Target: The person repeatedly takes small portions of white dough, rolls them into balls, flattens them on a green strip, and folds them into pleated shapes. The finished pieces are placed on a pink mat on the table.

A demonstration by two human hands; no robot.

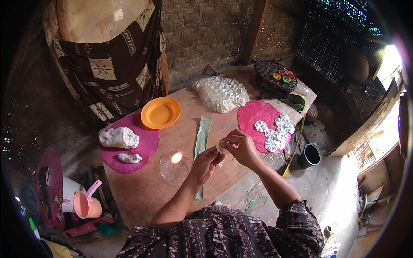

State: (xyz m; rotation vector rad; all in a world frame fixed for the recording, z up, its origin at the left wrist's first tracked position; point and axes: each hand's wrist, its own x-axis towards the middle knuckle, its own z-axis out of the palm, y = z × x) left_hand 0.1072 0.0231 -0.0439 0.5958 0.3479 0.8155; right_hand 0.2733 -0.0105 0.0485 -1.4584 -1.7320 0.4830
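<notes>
Above the wooden table, both my hands pinch a small white dough piece [220, 147]. My left hand [206, 165] has its fingers curled round its lower side, and a bit more white shows under those fingers. From the right, my right hand [241, 148] closes its fingertips on the same piece. Below them a green leaf strip [201, 139] lies lengthwise on the table. On a pink mat [112, 162] to the left rest a large white dough lump [119, 137] and a smaller lump [130, 158]. Several white flower-shaped pieces [272, 145] sit on the right-hand pink mat [251, 118].
An orange bowl [160, 112] stands behind the left mat. Farther back are a heap of white curled pieces [221, 93] and a dark woven basket [269, 88] topped with coloured rosettes. A dark bucket [309, 155] is on the floor right; a pink dipper [87, 204] is lower left.
</notes>
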